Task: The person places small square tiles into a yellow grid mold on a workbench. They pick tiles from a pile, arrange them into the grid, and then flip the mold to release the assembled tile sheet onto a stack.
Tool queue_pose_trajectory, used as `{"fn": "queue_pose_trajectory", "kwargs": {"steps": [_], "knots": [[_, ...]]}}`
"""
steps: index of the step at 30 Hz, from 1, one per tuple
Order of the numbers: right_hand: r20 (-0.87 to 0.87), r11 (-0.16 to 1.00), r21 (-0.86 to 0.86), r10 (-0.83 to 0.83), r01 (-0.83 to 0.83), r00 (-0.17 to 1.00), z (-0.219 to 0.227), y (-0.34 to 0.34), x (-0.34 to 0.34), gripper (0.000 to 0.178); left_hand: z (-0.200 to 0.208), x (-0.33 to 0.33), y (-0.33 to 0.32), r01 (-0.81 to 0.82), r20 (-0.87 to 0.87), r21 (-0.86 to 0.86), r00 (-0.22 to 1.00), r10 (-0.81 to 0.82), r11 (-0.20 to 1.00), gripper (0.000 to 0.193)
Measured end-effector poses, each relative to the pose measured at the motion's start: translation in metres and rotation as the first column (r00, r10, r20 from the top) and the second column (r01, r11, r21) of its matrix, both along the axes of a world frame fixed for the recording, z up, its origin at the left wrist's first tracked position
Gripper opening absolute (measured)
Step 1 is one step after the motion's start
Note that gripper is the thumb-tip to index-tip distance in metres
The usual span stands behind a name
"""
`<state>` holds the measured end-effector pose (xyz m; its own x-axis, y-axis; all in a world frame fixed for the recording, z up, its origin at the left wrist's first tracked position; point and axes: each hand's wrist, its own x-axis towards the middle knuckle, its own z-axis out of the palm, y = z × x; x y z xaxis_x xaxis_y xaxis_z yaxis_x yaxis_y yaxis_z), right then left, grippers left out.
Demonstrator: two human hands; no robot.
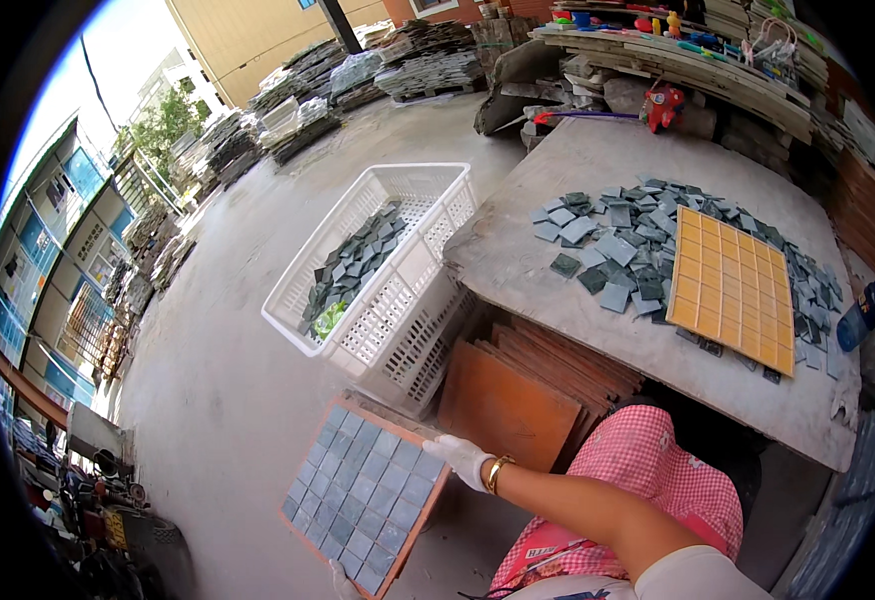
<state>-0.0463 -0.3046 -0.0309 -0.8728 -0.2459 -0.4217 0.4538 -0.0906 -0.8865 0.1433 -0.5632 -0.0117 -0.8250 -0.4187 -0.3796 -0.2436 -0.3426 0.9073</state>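
A square orange-edged tray (pixel 411 560) filled with rows of grey-blue stone tiles is held tilted at the lower middle, left of my lap. My right hand (pixel 463 460), in a white glove with a gold bracelet at the wrist, grips its upper right edge. At its bottom corner, my gloved left hand (pixel 343 580) shows only partly, fingers closed on the edge. A yellow grid mould (pixel 731 290) with square cells rests on loose square stone tiles (pixel 613 248) spread over the grey table (pixel 558 150).
Left of the table, a white plastic basket (pixel 358 345) holds loose dark tiles (pixel 363 255). Orange-brown boards (pixel 508 400) lean under the table. A blue bottle (pixel 866 312) is at the table's right. Stacked stone slabs (pixel 428 60) and small toys (pixel 663 105) lie farther back.
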Motion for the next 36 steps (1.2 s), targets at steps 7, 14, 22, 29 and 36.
{"fn": "queue_pose_trajectory", "kwargs": {"steps": [7,14,22,29,36], "knots": [[0.010,0.976,-0.093,0.200,-0.198,0.980,-0.006,-0.006,-0.011,0.056,-0.064,-0.010,-0.057,-0.118,0.055,0.116,0.992,0.112,0.986,0.065],[-0.037,0.968,0.136,0.217,-0.210,0.976,-0.002,-0.003,-0.018,0.074,-0.108,-0.014,-0.112,-0.058,0.235,-0.142,0.968,0.091,0.988,0.065],[0.157,0.982,-0.104,0.174,-0.159,0.972,-0.002,0.055,-0.017,0.045,-0.090,-0.028,-0.106,0.007,0.440,-0.313,0.888,0.138,0.950,0.075],[0.282,0.881,-0.406,-0.134,0.245,0.950,0.005,0.156,0.034,0.031,-0.085,-0.038,-0.114,0.311,0.729,-0.483,0.661,0.179,0.819,0.073],[0.342,0.605,-0.628,-0.350,0.489,0.872,0.004,0.240,0.111,0.028,-0.065,-0.057,-0.092,0.759,0.824,-0.565,0.497,0.272,0.323,0.077]]}}
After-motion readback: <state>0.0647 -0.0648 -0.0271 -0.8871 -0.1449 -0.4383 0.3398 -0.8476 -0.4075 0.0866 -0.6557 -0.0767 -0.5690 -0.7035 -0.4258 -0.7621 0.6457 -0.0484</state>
